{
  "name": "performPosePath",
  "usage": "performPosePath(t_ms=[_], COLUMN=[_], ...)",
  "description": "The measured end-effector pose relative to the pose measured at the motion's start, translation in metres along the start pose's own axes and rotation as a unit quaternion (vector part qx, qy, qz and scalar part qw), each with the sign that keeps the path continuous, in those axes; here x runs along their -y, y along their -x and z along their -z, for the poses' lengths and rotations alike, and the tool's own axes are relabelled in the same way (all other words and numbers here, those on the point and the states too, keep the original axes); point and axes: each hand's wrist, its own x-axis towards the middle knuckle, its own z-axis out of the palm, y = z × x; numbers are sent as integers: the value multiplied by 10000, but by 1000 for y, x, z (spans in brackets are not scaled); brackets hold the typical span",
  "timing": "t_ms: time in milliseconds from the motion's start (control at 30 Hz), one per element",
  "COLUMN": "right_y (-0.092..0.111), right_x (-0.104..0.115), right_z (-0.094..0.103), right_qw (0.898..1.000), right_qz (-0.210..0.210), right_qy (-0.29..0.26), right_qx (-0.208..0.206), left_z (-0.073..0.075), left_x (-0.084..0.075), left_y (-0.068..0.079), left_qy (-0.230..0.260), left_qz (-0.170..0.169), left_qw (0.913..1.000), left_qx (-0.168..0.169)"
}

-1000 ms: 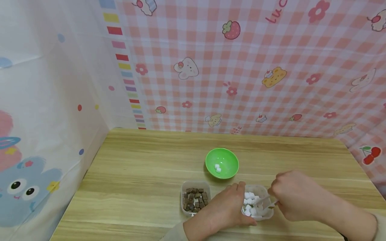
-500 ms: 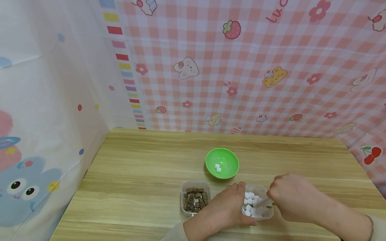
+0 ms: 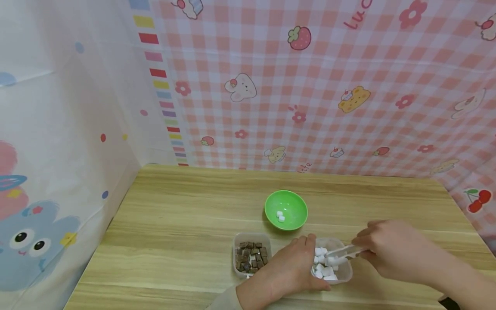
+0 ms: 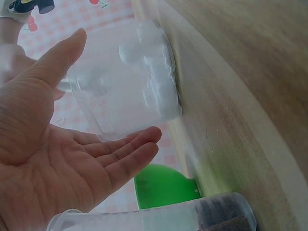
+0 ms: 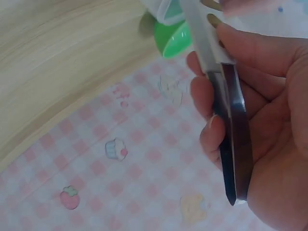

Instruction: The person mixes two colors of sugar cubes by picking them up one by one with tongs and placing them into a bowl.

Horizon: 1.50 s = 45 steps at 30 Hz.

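Note:
My left hand holds the clear plastic container by its left side, thumb at the near side and fingers at the far side. In the left wrist view the palm faces that container. White marshmallows lie in it. My right hand grips a pair of tongs, whose pale tips reach over the marshmallows. Whether a marshmallow sits between the tips I cannot tell. The right wrist view shows the tongs' metal handle between thumb and fingers.
Behind the containers stands a green bowl with two white marshmallows inside. A second clear container, left of my left hand, holds brown cubes. All stand on a wooden table, with a checked cloth behind it.
The right hand has shifted right, and the tongs have come up off the bottom of the container, showing more of their length. The left hand stays put.

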Motion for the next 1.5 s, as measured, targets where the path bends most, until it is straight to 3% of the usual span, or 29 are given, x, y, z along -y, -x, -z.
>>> performPosePath(t_ms=[200,400,600,800,967,1267,1500], right_y=[10,11,-2,-20,-29,-33,-32], right_x=[-11,-18,-14,-16,-22,-27,-27], right_z=[6,12,13,-5,-26,-54,-58], right_qw=[9969,9889,9772,9635,9647,9690,9667], right_qz=[-237,-204,-243,-191,-365,-1070,-1190], right_qy=[-234,-563,-51,88,-127,-533,-679], right_qx=[-718,-1358,-2106,-2667,-2606,-2164,-2163], left_z=[0,0,-1,0,-1,-1,-1], left_x=[-1,0,0,1,0,-2,-1], left_y=[0,0,0,0,0,-1,-2], left_qy=[-3,42,79,140,92,13,10], left_qz=[13,34,68,26,75,75,86], left_qw=[10000,10000,9999,9999,9999,9999,9999], left_qx=[-14,-9,13,1,68,114,100])
